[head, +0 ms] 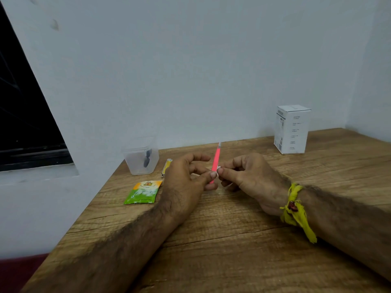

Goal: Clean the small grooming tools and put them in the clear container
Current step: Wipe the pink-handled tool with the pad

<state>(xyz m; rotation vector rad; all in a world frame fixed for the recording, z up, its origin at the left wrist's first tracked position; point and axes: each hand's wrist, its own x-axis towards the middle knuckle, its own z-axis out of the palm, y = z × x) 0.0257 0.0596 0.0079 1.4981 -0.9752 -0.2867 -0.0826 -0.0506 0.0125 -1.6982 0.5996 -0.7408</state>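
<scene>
While both arms rest on the wooden table, the left hand pinches the pink tool low down. The right hand pinches a white wipe against it. Farther back, left, stands the clear container, a dark tool inside.

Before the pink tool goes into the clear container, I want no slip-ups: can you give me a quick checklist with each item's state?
1. Left hand has a grip on the pink tool: ok.
2. Right hand pinches a white wipe against the tool: ok.
3. Tool fully wiped: cannot tell.
4. Clear container open on top: cannot tell.
5. Room inside beside the dark item: ok.
6. Yellow nail clipper cleaned and stored: not ok, it lies on the table.
</scene>
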